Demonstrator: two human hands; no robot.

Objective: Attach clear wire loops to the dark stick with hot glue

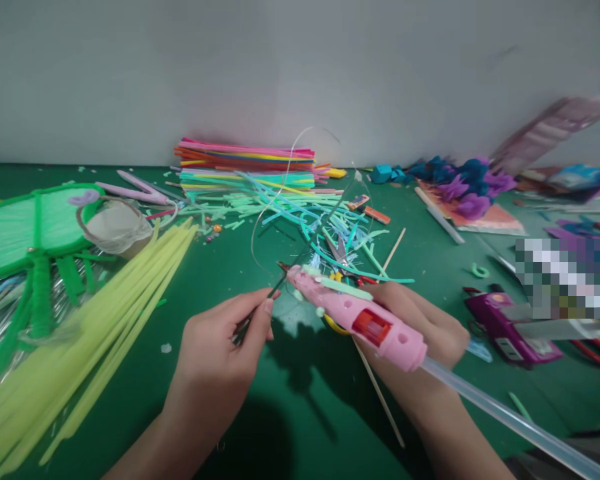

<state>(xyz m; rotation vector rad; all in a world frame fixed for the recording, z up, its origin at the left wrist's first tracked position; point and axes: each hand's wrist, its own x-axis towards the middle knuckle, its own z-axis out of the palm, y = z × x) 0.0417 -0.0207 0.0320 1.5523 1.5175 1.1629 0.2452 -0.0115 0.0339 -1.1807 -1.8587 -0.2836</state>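
While the right hand (420, 327) grips a pink glue gun (360, 317), the left hand (220, 353) pinches a thin stem (260, 303).

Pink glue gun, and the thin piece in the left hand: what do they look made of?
The pink glue gun in the right hand looks like moulded plastic with a smooth, slightly glossy shell, a darker, likely metal nozzle and a translucent stick at the rear. The thin dark piece pinched by the left hand looks like wire or a slim stem; too thin to tell.
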